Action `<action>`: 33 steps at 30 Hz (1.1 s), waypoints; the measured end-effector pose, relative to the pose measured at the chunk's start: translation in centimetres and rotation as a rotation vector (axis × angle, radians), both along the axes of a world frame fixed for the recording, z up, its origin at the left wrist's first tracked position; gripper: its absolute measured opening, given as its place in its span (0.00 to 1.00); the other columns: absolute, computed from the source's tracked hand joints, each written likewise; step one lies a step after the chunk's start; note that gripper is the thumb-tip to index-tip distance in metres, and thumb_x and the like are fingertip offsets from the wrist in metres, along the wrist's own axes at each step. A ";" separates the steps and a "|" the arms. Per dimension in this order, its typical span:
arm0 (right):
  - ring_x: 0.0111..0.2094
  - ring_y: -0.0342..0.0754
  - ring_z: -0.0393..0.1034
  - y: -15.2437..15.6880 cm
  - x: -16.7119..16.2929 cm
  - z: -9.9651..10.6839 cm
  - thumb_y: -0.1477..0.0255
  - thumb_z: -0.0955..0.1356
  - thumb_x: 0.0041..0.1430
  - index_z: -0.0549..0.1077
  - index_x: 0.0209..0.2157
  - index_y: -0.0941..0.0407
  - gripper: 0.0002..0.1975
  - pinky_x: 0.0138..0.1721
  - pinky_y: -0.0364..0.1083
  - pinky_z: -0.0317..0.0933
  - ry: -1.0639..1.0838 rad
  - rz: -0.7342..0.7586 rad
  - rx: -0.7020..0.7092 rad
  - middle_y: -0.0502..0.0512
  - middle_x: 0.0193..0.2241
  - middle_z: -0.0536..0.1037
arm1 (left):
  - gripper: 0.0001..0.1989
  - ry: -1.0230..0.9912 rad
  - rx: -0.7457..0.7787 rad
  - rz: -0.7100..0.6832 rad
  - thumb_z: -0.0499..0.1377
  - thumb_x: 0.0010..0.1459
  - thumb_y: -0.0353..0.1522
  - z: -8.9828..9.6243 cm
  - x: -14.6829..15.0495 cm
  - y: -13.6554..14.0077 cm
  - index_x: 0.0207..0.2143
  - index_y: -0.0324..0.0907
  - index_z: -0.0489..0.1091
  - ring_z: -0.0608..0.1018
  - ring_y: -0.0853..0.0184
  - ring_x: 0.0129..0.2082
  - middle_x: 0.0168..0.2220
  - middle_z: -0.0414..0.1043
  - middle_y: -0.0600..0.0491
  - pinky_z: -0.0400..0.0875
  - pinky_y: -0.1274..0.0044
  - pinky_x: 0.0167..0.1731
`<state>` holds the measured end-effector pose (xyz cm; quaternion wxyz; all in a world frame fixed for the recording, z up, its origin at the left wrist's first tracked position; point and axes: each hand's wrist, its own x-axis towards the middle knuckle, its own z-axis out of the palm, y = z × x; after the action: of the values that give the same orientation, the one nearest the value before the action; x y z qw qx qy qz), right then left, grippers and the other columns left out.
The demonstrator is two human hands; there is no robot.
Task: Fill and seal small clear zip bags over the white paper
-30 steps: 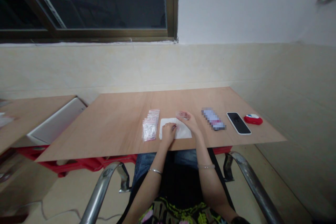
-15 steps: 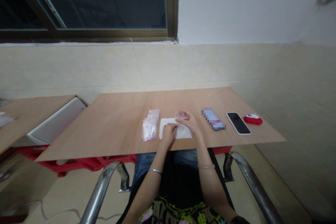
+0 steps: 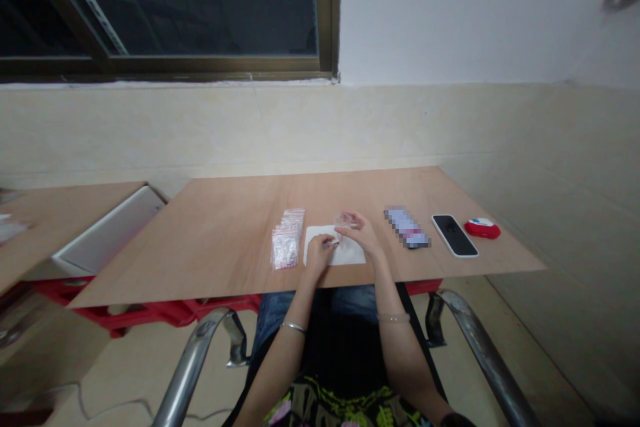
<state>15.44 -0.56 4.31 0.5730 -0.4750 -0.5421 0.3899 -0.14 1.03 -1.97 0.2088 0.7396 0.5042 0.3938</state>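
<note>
My right hand (image 3: 363, 235) is closed on a clear, rounded plastic piece (image 3: 344, 220) above a white sheet (image 3: 354, 255). Whether that piece is a bag or a small cup, I cannot make out. Just left of it, my left hand (image 3: 319, 252) is over the sheet with thumb and fingers pinched together near the clear piece's lower side. Whatever is between those fingertips is too small to name. A stack of small clear zip bags (image 3: 286, 247) with pinkish-red edges lies left of the sheet.
On the wooden tabletop (image 3: 225, 227), right of my hands, lie a phone with a blurred screen (image 3: 407, 228), a white-framed phone (image 3: 455, 235) and a red and white object (image 3: 482, 228). Metal armrests (image 3: 193, 360) flank me. Behind the table stands a tiled wall (image 3: 300, 127).
My left hand has shifted slightly left, and its fingertips have parted a little from the clear piece. My right hand keeps almost the same place with the clear piece.
</note>
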 end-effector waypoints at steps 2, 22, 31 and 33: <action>0.44 0.51 0.68 -0.1 0.0 0.1 0.63 0.74 0.38 0.70 0.42 0.54 0.26 0.44 0.50 0.60 0.002 -0.001 0.002 0.56 0.42 0.74 | 0.09 0.005 -0.002 -0.010 0.62 0.48 0.30 0.2 -0.2 -0.1 0.35 0.38 0.74 0.75 0.65 0.37 0.35 0.75 0.48 0.67 0.74 0.40; 0.44 0.50 0.67 -1.0 -0.1 1.1 0.63 0.74 0.38 0.70 0.43 0.54 0.27 0.48 0.50 0.57 -0.018 0.067 -0.052 0.55 0.43 0.74 | 0.14 -0.355 0.075 0.142 0.60 0.51 0.36 9.3 -0.3 -1.5 0.40 0.40 0.72 0.77 0.67 0.34 0.34 0.76 0.50 0.68 0.76 0.34; 0.46 0.51 0.67 -1.2 -0.4 1.8 0.64 0.73 0.41 0.70 0.42 0.53 0.24 0.48 0.52 0.56 -0.013 0.145 -0.037 0.54 0.42 0.74 | 0.11 -0.236 0.155 -0.013 0.58 0.53 0.35 10.3 1.3 -2.9 0.39 0.42 0.73 0.75 0.65 0.39 0.37 0.75 0.51 0.68 0.74 0.42; 0.45 0.51 0.67 -1.1 -0.2 1.6 0.63 0.73 0.40 0.70 0.42 0.53 0.25 0.47 0.51 0.56 -0.023 0.130 -0.043 0.55 0.43 0.74 | 0.11 -0.244 0.174 0.013 0.57 0.54 0.36 10.3 1.3 -2.9 0.39 0.42 0.72 0.75 0.66 0.39 0.38 0.75 0.51 0.68 0.74 0.42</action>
<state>15.20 -1.66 5.96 0.5300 -0.4555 -0.5699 0.4323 1.20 -1.87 8.34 0.2009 0.6983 0.4440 0.5244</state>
